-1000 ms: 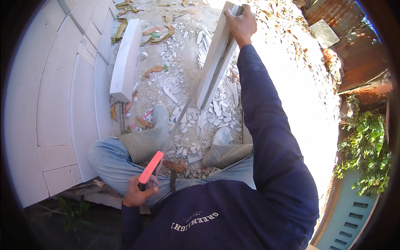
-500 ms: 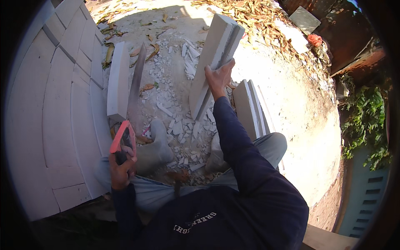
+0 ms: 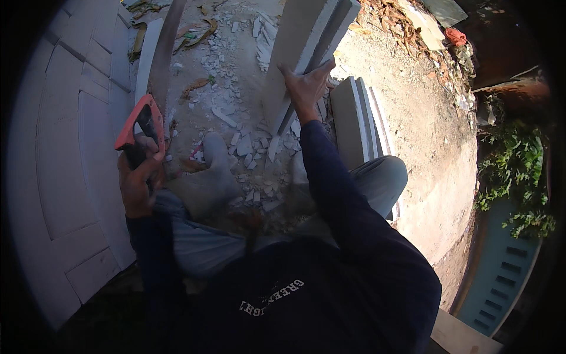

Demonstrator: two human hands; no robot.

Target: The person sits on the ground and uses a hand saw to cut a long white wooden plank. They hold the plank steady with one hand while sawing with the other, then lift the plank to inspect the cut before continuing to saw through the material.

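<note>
At the lower left, my left hand (image 3: 141, 177) grips the red and black handle (image 3: 141, 121) of a handsaw, whose long blade (image 3: 162, 59) points away from me beside a narrow pale block (image 3: 144, 65). My right hand (image 3: 306, 85) is closed around a grooved pale grey slab piece (image 3: 286, 38) standing tilted in the upper middle, thumb on its left face and fingers on its right edge. To its right, more grey slabs (image 3: 348, 121) stand on edge beside my right knee (image 3: 383, 177).
White broken chips (image 3: 239, 141) and dry leaves cover the ground between my boots (image 3: 215, 165). A wall of pale blocks (image 3: 65, 177) runs along the left. Sunlit dirt (image 3: 430, 165), a rusty metal sheet (image 3: 501, 88), green plants (image 3: 519, 165) and a teal wall (image 3: 495, 271) lie at the right.
My right hand has come lower on the slab piece, which has shifted right, uncovering slabs beside my knee. My left hand has swung the saw left and forward, away from the slab piece.
</note>
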